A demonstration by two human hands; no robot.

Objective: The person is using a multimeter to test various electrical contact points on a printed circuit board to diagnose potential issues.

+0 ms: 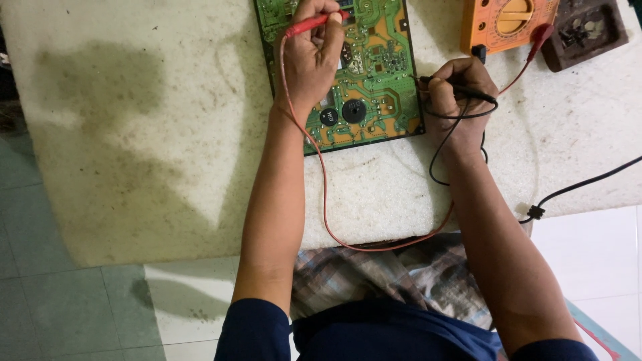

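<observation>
A green circuit board [374, 73] with orange patches and black round parts lies on a stained white work surface [160, 134]. My left hand [309, 57] rests on the board and grips a red test probe [314, 23] whose tip points at the board's upper part. My right hand [458, 100] sits at the board's right edge and grips a black test probe [455, 88] aimed at that edge. A red lead [326, 200] and a black lead [441, 154] trail from the probes toward the front edge.
An orange meter [505, 23] with a round dial stands at the back right, a dark brown tray [585, 30] beside it. A black cable [582, 187] crosses the right side. Tiled floor [67, 307] lies below the surface's front edge.
</observation>
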